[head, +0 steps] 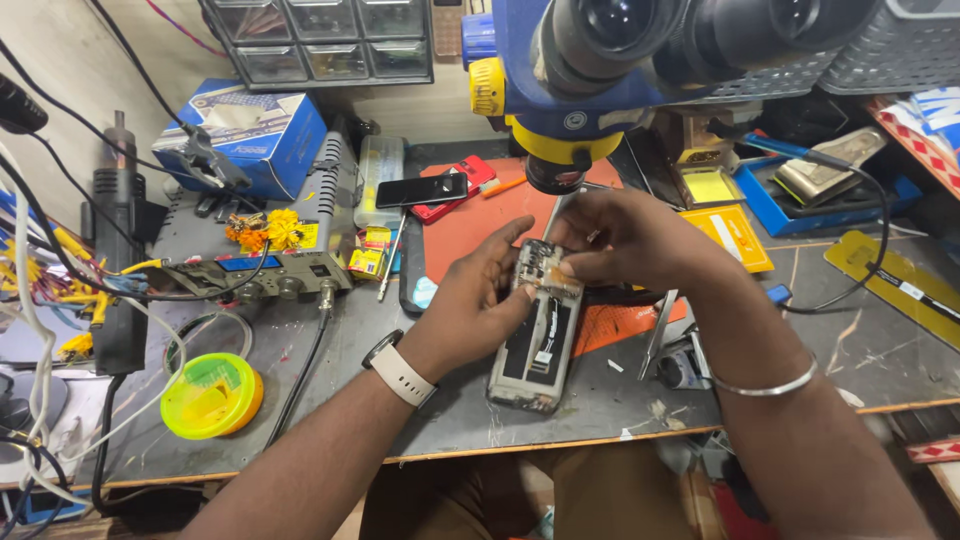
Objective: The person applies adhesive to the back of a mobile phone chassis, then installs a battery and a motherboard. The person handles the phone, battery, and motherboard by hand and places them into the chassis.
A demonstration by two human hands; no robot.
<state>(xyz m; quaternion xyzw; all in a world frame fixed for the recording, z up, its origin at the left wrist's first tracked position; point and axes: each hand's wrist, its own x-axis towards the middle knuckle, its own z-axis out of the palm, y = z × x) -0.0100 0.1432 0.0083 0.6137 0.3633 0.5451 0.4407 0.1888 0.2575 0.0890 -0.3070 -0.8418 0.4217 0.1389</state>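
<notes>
Left of the opened phone (537,340) sits a yellow-green round container (210,395), and nearer a grey soldering station (270,262). The left hand (472,305) grips the phone at its side. The right hand (630,240) pinches its upper end, under the blue microscope (590,70), on the grey workbench (400,420)

I see a small electronics repair workshop: a stereo microscope (640,60) hangs over an orange work mat (470,225), a soldering station (270,265) and hot-air handle (120,190) sit left, parts drawers (320,40) line the wall, cables and tools clutter the bench (450,420).
</notes>
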